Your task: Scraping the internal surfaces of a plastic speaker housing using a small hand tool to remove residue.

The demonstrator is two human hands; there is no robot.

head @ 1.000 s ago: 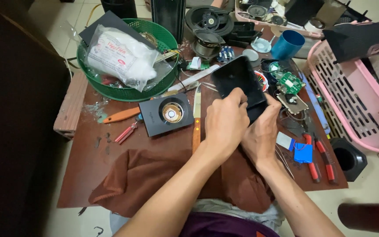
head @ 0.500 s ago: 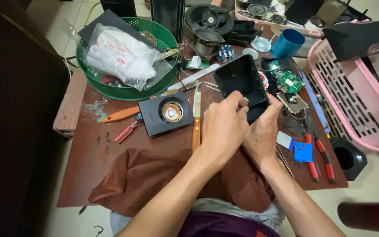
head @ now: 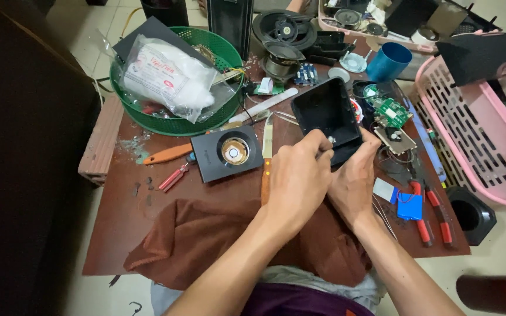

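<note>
My right hand [head: 354, 182] grips the near right corner of an open black plastic housing [head: 325, 111], holding it tilted above the table with its hollow side towards me. My left hand [head: 297, 175] is just left of it, fingers pinched at the housing's near rim, where a small silver piece [head: 330, 140] shows at the fingertips. What that piece is cannot be made out. Both hands touch each other over a brown cloth [head: 200, 234].
On the brown table [head: 118, 222] lie a black square panel with a speaker driver [head: 228, 153], an orange-handled screwdriver [head: 266, 153], small red pliers [head: 174, 176], a green circuit board [head: 391, 111], a blue battery [head: 410, 206] and red-handled pliers [head: 432, 215]. A green basket [head: 174, 124], blue cup [head: 389, 60] and pink basket [head: 475, 123] ring it.
The housing has shifted slightly towards me and to the right. My left fingers have closed in on its near rim. The right hand keeps its grip.
</note>
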